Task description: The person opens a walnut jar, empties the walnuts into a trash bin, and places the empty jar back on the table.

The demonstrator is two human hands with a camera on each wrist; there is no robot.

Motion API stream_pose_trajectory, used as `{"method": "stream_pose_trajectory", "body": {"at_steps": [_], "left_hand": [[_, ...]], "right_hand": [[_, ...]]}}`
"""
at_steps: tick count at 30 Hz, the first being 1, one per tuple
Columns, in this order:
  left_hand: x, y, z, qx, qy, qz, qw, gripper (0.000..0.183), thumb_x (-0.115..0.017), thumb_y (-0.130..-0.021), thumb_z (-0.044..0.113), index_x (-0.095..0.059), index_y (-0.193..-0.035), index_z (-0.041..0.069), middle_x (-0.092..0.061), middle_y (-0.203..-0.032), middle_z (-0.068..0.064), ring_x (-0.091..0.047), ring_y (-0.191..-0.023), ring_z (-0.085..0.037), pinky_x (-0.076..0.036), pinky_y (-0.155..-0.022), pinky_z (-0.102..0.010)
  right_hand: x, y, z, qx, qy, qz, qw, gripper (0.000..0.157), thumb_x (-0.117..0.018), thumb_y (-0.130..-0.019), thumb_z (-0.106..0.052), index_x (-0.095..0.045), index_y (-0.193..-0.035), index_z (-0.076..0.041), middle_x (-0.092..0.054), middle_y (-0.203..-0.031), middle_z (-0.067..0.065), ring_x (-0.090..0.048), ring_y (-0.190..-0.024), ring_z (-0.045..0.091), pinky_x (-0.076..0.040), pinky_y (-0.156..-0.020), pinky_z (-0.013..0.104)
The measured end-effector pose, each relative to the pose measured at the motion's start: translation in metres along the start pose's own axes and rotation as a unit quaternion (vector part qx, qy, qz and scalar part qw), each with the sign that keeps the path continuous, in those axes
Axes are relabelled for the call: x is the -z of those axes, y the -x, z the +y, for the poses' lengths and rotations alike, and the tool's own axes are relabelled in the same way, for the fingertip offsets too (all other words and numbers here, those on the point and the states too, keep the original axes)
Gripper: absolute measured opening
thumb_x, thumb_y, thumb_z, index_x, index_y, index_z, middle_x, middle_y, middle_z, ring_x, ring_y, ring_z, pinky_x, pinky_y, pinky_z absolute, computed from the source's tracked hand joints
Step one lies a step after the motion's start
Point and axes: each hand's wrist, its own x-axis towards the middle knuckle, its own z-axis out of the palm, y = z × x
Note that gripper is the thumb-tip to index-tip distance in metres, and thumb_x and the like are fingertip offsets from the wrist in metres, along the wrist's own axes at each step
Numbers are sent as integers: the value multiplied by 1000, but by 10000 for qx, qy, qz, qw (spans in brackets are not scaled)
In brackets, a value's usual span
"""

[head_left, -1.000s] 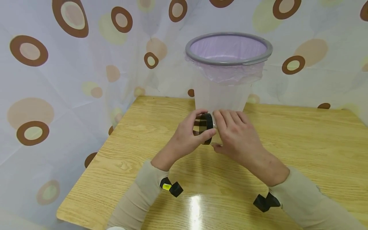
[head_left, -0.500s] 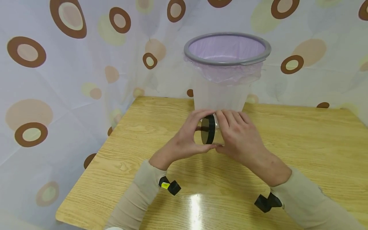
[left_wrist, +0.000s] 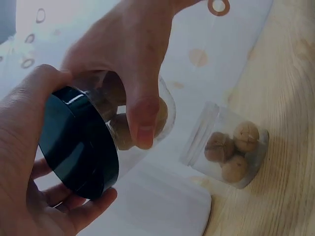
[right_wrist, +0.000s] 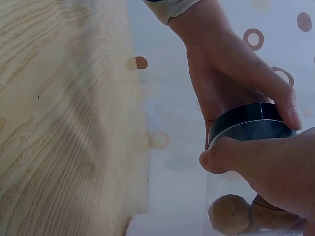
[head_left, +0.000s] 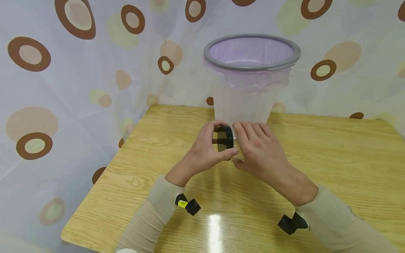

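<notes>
My left hand [head_left: 202, 149] grips the black lid [head_left: 226, 140] of a clear jar, fingers over its far side and thumb on the near edge. My right hand [head_left: 262, 149] grips the clear jar's body from the other side, hiding most of it in the head view. The jar is tipped on its side above the table, lid toward the left. Through its wall the left wrist view shows brown walnuts [left_wrist: 120, 130]. The right wrist view also shows walnuts [right_wrist: 230, 214] inside, below the lid.
A second clear jar [left_wrist: 199, 137] holding walnuts stands on the wooden table [left_wrist: 290, 98], hidden in the head view. Behind my hands stands a whitish bin [head_left: 243, 105] with a grey rim and a purple liner. A patterned curtain [head_left: 79, 88] encloses the back and left.
My left thumb slid down to the lid's underside half a second ago and is now back up on its near edge. The right hand keeps its grip on the jar body.
</notes>
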Motion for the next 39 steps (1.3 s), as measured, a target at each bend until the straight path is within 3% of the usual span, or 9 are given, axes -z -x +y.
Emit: {"method": "stream_pose_trajectory", "body": {"at_steps": [5, 8, 13, 17, 21, 28, 32, 36, 39], "left_hand": [[-1, -1, 0, -117, 290, -147, 9994, 68, -76, -85, 27, -40, -142, 12, -45, -135, -4, -46, -122, -20, -54, -95, -39], [-1, -1, -1, -467, 346, -352, 9977, 76, -80, -83, 23, -37, -145, 14, -42, -141, -4, -46, -124, -19, -53, -96, -37], [2, -1, -4, -1193, 20, -603, 9910, 88, -86, -76, 17, -33, -147, 13, -37, -145, -7, -42, -127, -18, -53, -96, -30], [5, 0, -6, -1416, -147, -621, 9879, 86, -86, -76, 14, -35, -144, 12, -38, -142, -9, -43, -124, -21, -55, -93, -29], [4, 1, -6, -1258, -191, -501, 9906, 85, -86, -75, 15, -36, -143, 11, -39, -140, -9, -46, -121, -23, -57, -89, -30], [0, 2, -3, -477, 64, -123, 9988, 78, -84, -78, 22, -40, -142, 12, -47, -131, -7, -56, -106, -24, -60, -75, -37], [3, 2, -3, -129, 362, 101, 9992, 70, -80, -81, 21, -40, -137, 9, -49, -124, -11, -61, -100, -25, -60, -77, -32], [6, 3, -5, 37, 614, 236, 9978, 67, -79, -81, 17, -39, -134, 8, -50, -120, -12, -62, -100, -24, -59, -79, -28], [5, 2, -5, 34, 717, 125, 9973, 68, -79, -81, 17, -39, -135, 8, -49, -122, -12, -62, -102, -23, -59, -79, -28]], "right_hand": [[1, 1, 1, -62, -51, -80, 9999, 100, -97, -49, -35, -50, -127, 5, -61, -118, 20, -60, -106, 38, -48, -95, 48], [2, 2, 2, -120, -116, -114, 9998, 99, -97, -51, -35, -49, -128, 6, -61, -118, 21, -60, -107, 39, -48, -94, 49], [3, 3, 3, -160, -214, -153, 9995, 106, -99, -47, -36, -48, -129, 6, -60, -119, 21, -59, -109, 39, -47, -95, 50], [2, 4, 3, -109, -181, -152, 9997, 107, -100, -44, -36, -48, -128, 5, -60, -118, 21, -59, -107, 39, -47, -94, 49], [1, 5, 3, -62, -121, -97, 9999, 105, -99, -45, -37, -49, -128, 4, -60, -117, 20, -60, -106, 38, -47, -95, 49], [0, 4, 2, -87, -193, 13, 9998, 100, -97, -50, -32, -49, -129, 6, -58, -124, 24, -58, -111, 41, -45, -100, 51], [2, 4, 3, -310, -262, -121, 9991, 103, -99, -50, -28, -47, -132, 7, -57, -127, 25, -55, -116, 42, -43, -105, 51], [4, 5, 5, -472, -265, -208, 9983, 105, -99, -49, -26, -46, -133, 8, -57, -127, 25, -53, -118, 42, -41, -107, 51], [4, 6, 5, -420, -217, -188, 9987, 105, -99, -49, -28, -46, -133, 7, -57, -126, 25, -54, -117, 42, -41, -106, 51]]}}
